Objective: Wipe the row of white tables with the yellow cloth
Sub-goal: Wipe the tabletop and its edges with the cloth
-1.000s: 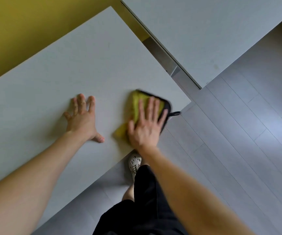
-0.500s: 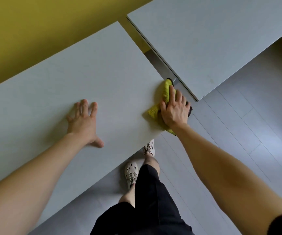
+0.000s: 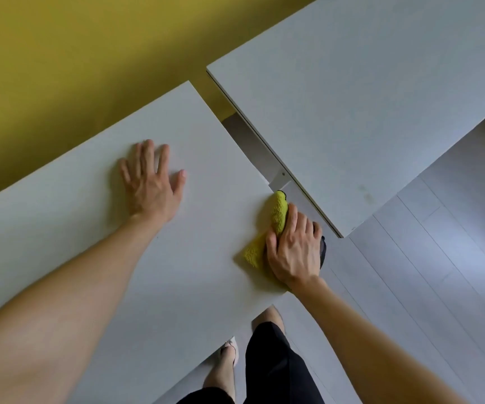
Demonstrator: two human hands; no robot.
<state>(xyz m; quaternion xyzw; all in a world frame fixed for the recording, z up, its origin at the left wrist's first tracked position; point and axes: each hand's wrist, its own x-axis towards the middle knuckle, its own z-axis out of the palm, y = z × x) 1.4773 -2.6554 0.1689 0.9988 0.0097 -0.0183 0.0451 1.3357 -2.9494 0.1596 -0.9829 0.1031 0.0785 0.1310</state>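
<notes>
Since the earlier frames, my view has swung so that the near table (image 3: 95, 258) fills the lower left and the second table (image 3: 366, 97) sits higher and further right; the right hand has carried the cloth from the middle of the near edge to the right corner, and the left hand lies further up the surface with its thumb now pointing up and to the right. Behind both tables I see the yellow wall (image 3: 75, 53), in shadow toward the lower left. At right lies the grey floor (image 3: 439, 287), laid in long planks. A narrow gap separates the two white tables, and within it I see a grey frame bracket (image 3: 279, 176) under the second table's edge. That table carries a few faint marks near its closest corner. Both bare forearms reach in from the bottom of the view. A black trouser leg (image 3: 276, 365) and a pale shoe (image 3: 231, 349) show below the near table's front edge. My left hand (image 3: 150, 185) rests flat on the near table, palm down, fingers spread, holding nothing. My right hand (image 3: 295, 247) presses on the yellow cloth (image 3: 277, 214) at the table's right corner, with the fingers curled over the edge. The cloth is bunched: one end pokes out beyond the fingertips, another fold shows beside the thumb, and its dark trim (image 3: 322, 252) hangs over the table edge.
</notes>
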